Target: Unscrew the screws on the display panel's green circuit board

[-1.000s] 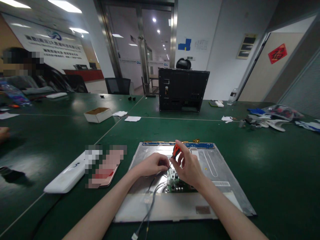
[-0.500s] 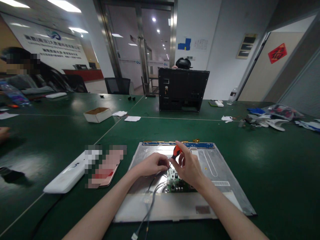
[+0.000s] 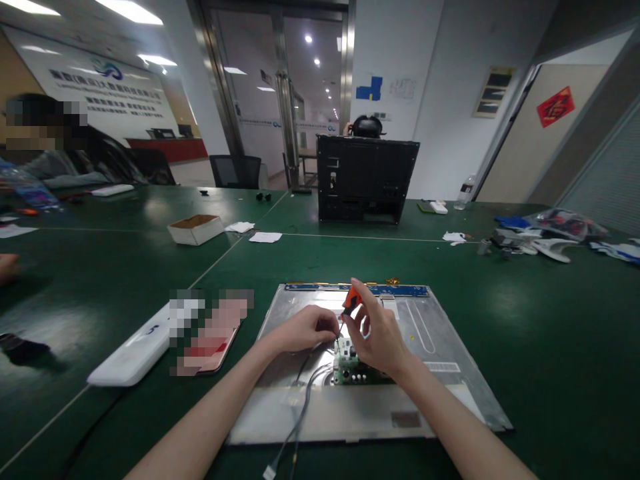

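My right hand (image 3: 377, 333) grips a red and black screwdriver (image 3: 352, 301), its forefinger on the top of the handle. The thin shaft points down at the left corner of a green circuit board (image 3: 353, 370). My left hand (image 3: 317, 328) is closed in a pinch beside the screwdriver tip; whatever its fingers hold is hidden. Under both hands a silver display panel (image 3: 300, 417) lies flat, with a blue circuit strip (image 3: 320, 288) along its far edge. Grey cables (image 3: 306, 407) run from the board's left side toward me and end in a white connector (image 3: 269, 472).
Left of the panel lie a pink phone (image 3: 213, 340) and a long white device (image 3: 135, 353). Farther back are an open box (image 3: 196, 230) and a black monitor housing (image 3: 367, 180) with a person behind it. Another person sits at far left. Assorted parts (image 3: 530, 240) lie at right.
The screwdriver handle has tilted slightly to the left as the right hand's fingers shifted on it. My left hand stays in place.
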The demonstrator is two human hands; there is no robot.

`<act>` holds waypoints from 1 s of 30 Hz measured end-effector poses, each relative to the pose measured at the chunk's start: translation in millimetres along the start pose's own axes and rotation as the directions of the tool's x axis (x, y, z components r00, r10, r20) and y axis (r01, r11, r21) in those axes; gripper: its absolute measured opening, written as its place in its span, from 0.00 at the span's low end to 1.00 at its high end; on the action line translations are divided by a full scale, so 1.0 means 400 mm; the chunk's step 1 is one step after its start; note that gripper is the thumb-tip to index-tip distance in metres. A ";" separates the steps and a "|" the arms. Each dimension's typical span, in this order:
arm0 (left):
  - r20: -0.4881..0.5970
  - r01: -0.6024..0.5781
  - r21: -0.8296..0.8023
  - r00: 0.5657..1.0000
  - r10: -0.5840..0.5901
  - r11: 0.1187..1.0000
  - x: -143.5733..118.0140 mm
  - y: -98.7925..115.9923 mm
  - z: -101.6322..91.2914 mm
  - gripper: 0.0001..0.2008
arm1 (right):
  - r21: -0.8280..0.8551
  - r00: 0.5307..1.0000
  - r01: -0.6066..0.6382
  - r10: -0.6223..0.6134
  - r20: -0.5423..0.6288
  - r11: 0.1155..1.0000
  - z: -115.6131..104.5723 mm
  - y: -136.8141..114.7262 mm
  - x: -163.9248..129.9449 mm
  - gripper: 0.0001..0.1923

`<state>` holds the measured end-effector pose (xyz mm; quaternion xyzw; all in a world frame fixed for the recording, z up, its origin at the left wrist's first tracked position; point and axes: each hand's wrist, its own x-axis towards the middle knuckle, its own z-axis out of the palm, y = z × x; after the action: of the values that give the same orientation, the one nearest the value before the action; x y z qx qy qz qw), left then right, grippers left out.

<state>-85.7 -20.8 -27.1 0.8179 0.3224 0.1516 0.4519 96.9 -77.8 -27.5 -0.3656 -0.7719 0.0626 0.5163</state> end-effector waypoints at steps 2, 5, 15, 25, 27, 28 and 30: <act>0.004 -0.008 -0.007 1.000 0.008 1.000 0.000 -0.002 0.000 0.04 | -0.009 1.000 -0.020 0.020 -0.014 1.000 0.002 0.002 -0.001 0.33; 0.010 -0.013 0.006 1.000 0.013 1.000 0.002 -0.004 -0.001 0.05 | -0.059 0.998 -0.045 0.042 -0.051 0.997 0.002 0.006 -0.003 0.32; 0.006 -0.017 -0.003 1.000 0.017 1.000 0.002 -0.006 0.002 0.05 | 0.008 1.000 -0.031 0.031 -0.003 0.999 -0.003 0.004 -0.003 0.35; 0.002 -0.008 -0.015 1.000 0.008 1.000 0.002 -0.011 0.004 0.04 | 0.026 0.999 -0.027 0.026 0.028 0.999 -0.005 -0.001 -0.002 0.36; 0.002 -0.011 -0.018 1.000 0.011 1.000 0.003 -0.012 0.004 0.04 | -0.005 1.000 -0.022 0.022 0.007 1.000 -0.003 0.000 -0.002 0.35; 0.002 -0.013 -0.019 1.000 0.013 1.000 0.003 -0.013 0.003 0.04 | -0.022 1.000 -0.022 0.022 -0.004 1.000 -0.001 0.001 -0.002 0.34; 0.006 -0.017 -0.018 1.000 0.017 1.000 0.005 -0.014 0.002 0.04 | -0.057 0.999 -0.027 0.026 -0.024 0.998 0.001 0.005 -0.003 0.33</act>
<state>-86.0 -18.0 -32.4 0.8170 0.3126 0.1557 0.4589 97.8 -77.0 -29.7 -0.3912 -0.7623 0.0431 0.5139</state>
